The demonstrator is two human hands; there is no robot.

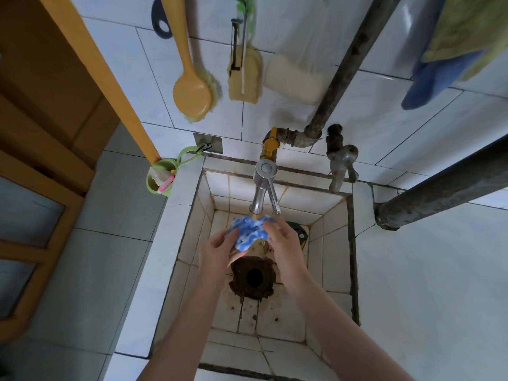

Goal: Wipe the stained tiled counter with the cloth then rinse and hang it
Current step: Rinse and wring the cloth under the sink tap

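- The left hand (pixel 220 251) and right hand (pixel 283 243) both gripped the bunched blue-and-white cloth (pixel 248 232) between them, just under the tap (pixel 261 188) spout.
- Below the hands, the tiled sink (pixel 334 243) held a dark, crusted drain hole (pixel 254 276).
- Sink walls stood near either hand.

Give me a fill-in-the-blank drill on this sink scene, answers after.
The left hand and right hand grip a white and ____ cloth beneath the chrome tap. The valve handle on the pipe behind that tap is ____. The green cup hangs on the ____ side of the sink.
Missing: blue; yellow; left.
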